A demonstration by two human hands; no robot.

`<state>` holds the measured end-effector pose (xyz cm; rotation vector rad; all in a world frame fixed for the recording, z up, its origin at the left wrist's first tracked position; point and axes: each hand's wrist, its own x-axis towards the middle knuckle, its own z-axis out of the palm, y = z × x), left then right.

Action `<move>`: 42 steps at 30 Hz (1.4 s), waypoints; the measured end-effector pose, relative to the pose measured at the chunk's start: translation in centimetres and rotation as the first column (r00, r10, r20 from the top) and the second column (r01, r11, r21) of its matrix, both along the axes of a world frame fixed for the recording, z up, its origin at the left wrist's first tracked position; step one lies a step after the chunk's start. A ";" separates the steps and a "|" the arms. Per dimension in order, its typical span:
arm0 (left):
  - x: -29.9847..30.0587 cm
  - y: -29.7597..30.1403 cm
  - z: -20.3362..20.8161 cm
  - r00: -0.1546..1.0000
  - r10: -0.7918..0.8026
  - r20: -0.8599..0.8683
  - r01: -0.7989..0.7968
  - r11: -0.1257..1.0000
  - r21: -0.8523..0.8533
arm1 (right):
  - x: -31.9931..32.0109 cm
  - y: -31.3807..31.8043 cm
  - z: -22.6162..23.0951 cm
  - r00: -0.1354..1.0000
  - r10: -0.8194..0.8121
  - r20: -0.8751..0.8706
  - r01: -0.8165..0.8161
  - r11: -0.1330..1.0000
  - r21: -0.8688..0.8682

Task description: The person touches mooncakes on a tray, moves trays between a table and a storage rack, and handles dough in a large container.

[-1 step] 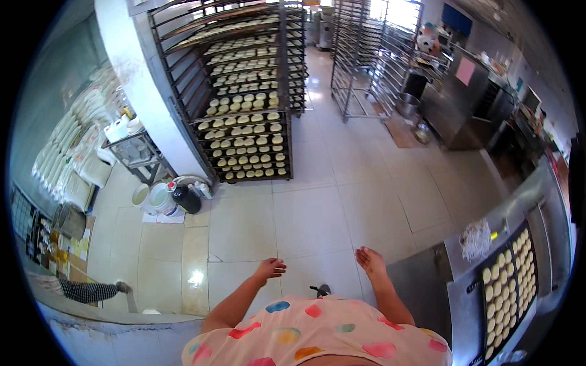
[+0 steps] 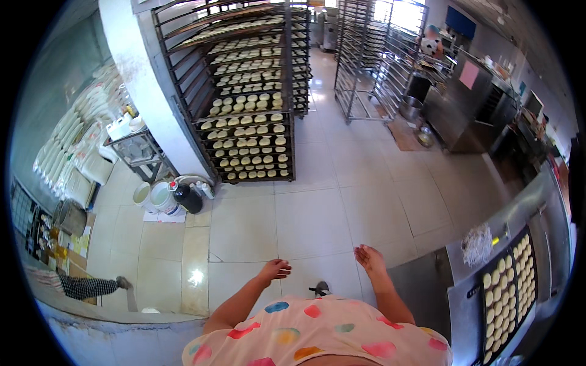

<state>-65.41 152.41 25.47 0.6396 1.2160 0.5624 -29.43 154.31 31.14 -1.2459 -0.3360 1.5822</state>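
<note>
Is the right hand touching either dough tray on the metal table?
Apart: the head view shows part of the metal table between the right hand and both trays.

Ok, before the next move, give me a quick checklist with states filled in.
1. Left hand holding nothing: ok, it is open above the floor.
2. Right hand holding nothing: ok, fingers extended.
3. Dough rounds in rows on the dark trays, on the metal counter at right: ok.
4. Loaded rack upright beside the white pillar: ok.
5. Rack wheels locked: cannot tell, too small to see.
6. Other person's checked trouser leg apart from both hands: ok, far left.
</note>
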 end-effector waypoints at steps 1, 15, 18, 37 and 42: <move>0.9 0.9 0.4 1.000 -0.017 0.020 0.018 1.000 -0.018 | -0.7 2.1 0.4 0.999 0.039 -0.001 -0.039 0.999 0.036; -7.2 27.8 8.7 0.964 0.243 0.107 -0.263 0.931 0.255 | -8.3 29.4 7.9 0.943 0.323 0.086 -0.334 0.920 0.207; -12.4 32.2 11.6 0.913 0.361 0.192 -0.407 0.843 0.352 | -13.2 36.2 11.7 0.897 0.423 0.127 -0.441 0.841 0.314; -46.0 66.4 38.5 0.721 0.344 0.602 -0.690 0.432 0.580 | -39.0 71.5 36.7 0.932 0.349 -0.097 -0.177 0.671 0.720; -47.9 72.9 42.1 0.634 0.160 0.757 -0.746 0.385 0.544 | -42.7 77.3 39.0 0.929 0.305 -0.211 -0.054 0.675 0.736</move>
